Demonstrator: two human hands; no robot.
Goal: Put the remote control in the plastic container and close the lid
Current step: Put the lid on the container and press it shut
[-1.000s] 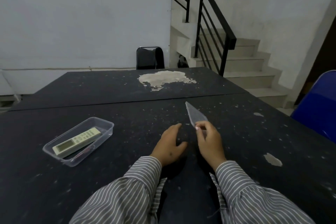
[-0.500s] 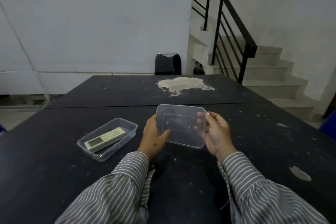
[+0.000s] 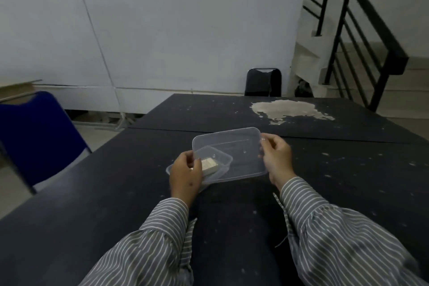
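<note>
A blue chair (image 3: 34, 132) stands by the left edge of the tabletop (image 3: 116, 193). The left hand (image 3: 184, 175) pinches the left end of the clear lid (image 3: 232, 153). The remote control (image 3: 210, 164) lies inside the plastic container (image 3: 222, 165), under the lid, near the middle of the tabletop. The right hand (image 3: 275, 158) pinches the lid's right end.

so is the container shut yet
Not yet: both hands hold the lid over the container, offset; remote visible inside.
</note>
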